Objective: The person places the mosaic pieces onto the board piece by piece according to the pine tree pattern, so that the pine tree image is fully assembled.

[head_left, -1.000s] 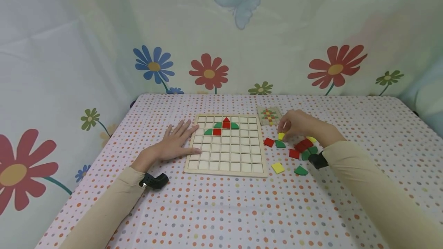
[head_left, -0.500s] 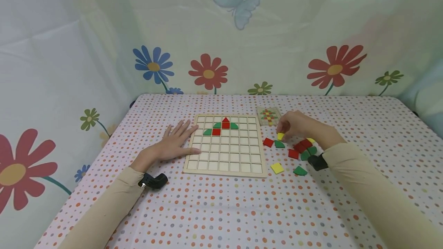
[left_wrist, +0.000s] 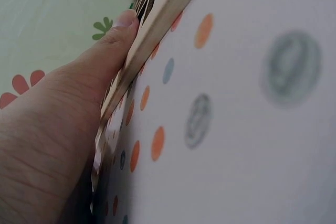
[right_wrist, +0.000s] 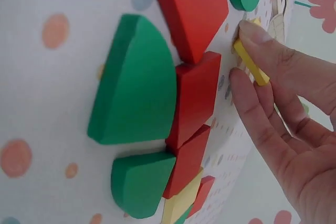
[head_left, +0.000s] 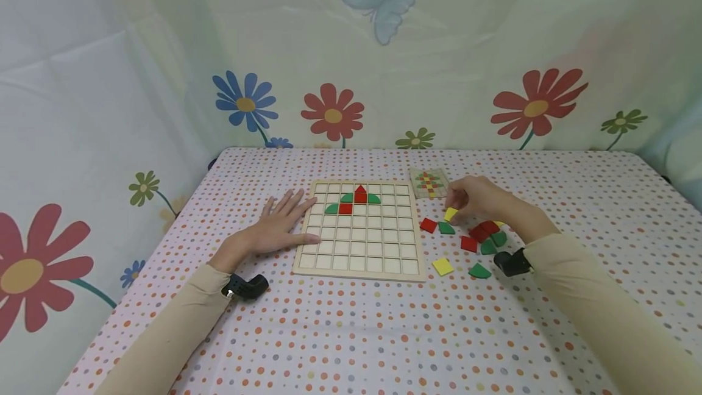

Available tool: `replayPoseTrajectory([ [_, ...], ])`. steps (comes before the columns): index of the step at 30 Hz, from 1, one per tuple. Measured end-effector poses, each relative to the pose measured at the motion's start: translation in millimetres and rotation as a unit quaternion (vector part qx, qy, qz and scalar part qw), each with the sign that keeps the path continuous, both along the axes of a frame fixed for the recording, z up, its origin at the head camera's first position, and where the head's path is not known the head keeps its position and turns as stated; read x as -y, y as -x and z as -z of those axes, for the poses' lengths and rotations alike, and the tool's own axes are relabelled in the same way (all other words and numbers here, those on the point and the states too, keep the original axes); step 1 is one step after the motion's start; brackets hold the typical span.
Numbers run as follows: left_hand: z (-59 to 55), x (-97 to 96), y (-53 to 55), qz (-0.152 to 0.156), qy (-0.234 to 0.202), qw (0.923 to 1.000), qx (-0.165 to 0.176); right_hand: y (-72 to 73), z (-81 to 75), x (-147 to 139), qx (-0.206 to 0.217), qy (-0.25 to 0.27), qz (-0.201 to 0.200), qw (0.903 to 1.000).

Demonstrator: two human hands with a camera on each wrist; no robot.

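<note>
My right hand (head_left: 478, 197) pinches a yellow square tile (right_wrist: 251, 62) between thumb and fingers, tilted on edge close over the tablecloth. Just below it in the head view lie a green quarter-circle tile (head_left: 446, 228) and a red square tile (head_left: 428, 225). My left hand (head_left: 278, 224) lies with fingers spread over the left border of a wooden grid board (head_left: 359, 274); its thumb rests at the frame in the left wrist view. Toward the board's top sit a red triangle (head_left: 360, 189), red squares (head_left: 345, 208) and green quarter-circles (head_left: 332, 208).
A small pattern card (head_left: 429, 183) lies behind the board's right corner. Several loose tiles, among them red ones (right_wrist: 197, 100) and green ones (right_wrist: 137, 85), cluster under the right wrist. A yellow square (head_left: 443, 266) and a green quarter-circle (head_left: 479, 270) lie nearer the front.
The yellow tile has tipped up in my right hand's pinch, and that hand has shifted slightly right. My left hand stays in place on the board.
</note>
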State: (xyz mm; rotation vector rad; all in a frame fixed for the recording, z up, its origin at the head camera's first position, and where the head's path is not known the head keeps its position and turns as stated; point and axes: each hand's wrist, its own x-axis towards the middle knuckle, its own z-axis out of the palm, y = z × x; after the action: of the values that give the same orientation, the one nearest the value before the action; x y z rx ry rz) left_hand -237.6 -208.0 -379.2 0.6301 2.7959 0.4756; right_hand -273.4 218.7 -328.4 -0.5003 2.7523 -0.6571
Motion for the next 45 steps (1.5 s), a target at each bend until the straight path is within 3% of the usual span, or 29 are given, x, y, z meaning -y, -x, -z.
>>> replayPoseTrajectory([
  [7, 2.3, 1.4, 0.2, 0.009, -0.006, 0.9999, -0.008, -5.1, -0.2, 2.5, -0.070, 0.009, -0.055, 0.9960],
  [13, 0.9, 2.4, 0.6, 0.014, -0.012, 0.9998, -0.007, -7.2, -4.7, 23.4, -0.127, 0.010, -0.056, 0.9903],
  [21, 0.3, 0.2, 2.2, 0.010, 0.003, 0.9999, -0.003, -4.8, -9.7, 81.6, -0.099, 0.094, -0.073, 0.9879],
  [30, 1.5, -0.8, 3.1, 0.000, 0.012, 0.9999, 0.002, 4.7, 2.0, 129.2, -0.075, 0.153, -0.114, 0.9788],
  [45, 3.5, 0.7, 5.2, 0.001, 0.009, 1.0000, 0.002, 7.4, 9.9, 143.4, -0.094, 0.121, -0.120, 0.9808],
])
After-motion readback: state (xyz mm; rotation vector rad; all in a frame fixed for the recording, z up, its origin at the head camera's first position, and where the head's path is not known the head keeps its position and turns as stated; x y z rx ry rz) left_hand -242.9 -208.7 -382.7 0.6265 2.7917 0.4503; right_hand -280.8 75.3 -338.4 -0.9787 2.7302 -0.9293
